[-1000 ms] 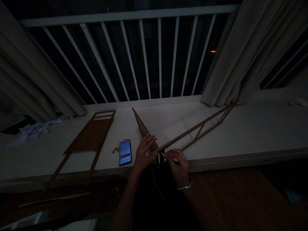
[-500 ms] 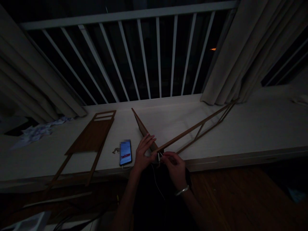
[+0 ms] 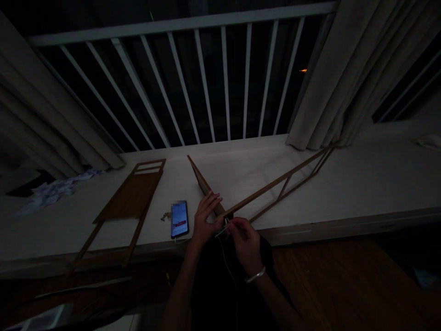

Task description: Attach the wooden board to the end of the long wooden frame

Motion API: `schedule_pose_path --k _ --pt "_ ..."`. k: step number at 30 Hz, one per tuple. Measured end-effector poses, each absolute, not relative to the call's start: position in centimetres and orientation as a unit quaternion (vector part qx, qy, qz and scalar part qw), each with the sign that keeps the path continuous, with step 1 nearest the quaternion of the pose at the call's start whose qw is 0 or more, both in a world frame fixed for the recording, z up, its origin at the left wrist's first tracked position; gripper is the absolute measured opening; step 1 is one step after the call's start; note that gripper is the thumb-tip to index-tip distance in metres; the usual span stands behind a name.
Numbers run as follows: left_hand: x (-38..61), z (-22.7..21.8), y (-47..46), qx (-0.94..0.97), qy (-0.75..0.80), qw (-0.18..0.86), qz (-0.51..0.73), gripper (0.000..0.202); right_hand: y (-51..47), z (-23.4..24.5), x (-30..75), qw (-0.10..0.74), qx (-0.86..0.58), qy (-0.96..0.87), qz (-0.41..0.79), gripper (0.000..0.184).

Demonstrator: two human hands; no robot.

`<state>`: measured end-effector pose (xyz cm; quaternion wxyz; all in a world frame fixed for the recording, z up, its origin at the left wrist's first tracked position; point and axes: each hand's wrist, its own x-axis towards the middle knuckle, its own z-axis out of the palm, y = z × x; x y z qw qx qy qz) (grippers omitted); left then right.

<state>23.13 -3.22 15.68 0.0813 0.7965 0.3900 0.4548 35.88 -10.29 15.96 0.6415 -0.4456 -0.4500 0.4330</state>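
From the head camera, looking down in dim light, the hands work together at the front edge of a white ledge (image 3: 237, 184). The left hand (image 3: 205, 219) has its fingers spread and its thumb pressed in at the joint of two thin wooden frames, seeming to grip them there. The right hand (image 3: 245, 243) is curled into a tight pinch on a thin pale sliver (image 3: 221, 232), too small and dark to identify, just beside the left thumb.

From that joint, a tilted brown panel (image 3: 203, 183) rises back towards the railing, while a ladder-like wooden frame (image 3: 282, 186) stretches right, its far end near the curtain. Between these two arms lies an open wedge of bare ledge, and more open ledge lies beyond the ladder-like frame.

Just left of the left hand lies a smartphone (image 3: 179, 219) with a white cable, a small bunch of keys (image 3: 166, 216) beside it. Further left, a flat brown panel (image 3: 132, 197) has strips that reach the ledge's front edge. Crumpled paper (image 3: 58, 193) lies beyond it. A white balcony railing (image 3: 179, 32) stands behind the ledge.
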Motion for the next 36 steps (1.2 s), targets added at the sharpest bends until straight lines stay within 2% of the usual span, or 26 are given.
schedule_pose_path --k 11,23,31,36 --pt "23.1 15.8 -3.3 0.802 0.384 0.083 0.449 0.042 -10.6 15.9 36.9 0.62 -0.402 -0.48 0.473 0.019" --pt "23.2 15.8 -3.5 0.8 0.381 0.096 0.453 0.042 -9.9 15.6 36.6 0.648 -0.402 -0.465 0.449 0.011" --pt "23.3 15.8 -3.6 0.799 0.385 0.092 0.453 0.04 -9.6 16.1 36.9 0.682 -0.397 -0.489 0.371 0.005" --pt "23.6 15.6 -3.6 0.79 0.389 0.09 0.464 0.039 -9.9 16.5 36.9 0.674 -0.416 -0.468 0.391 0.009"
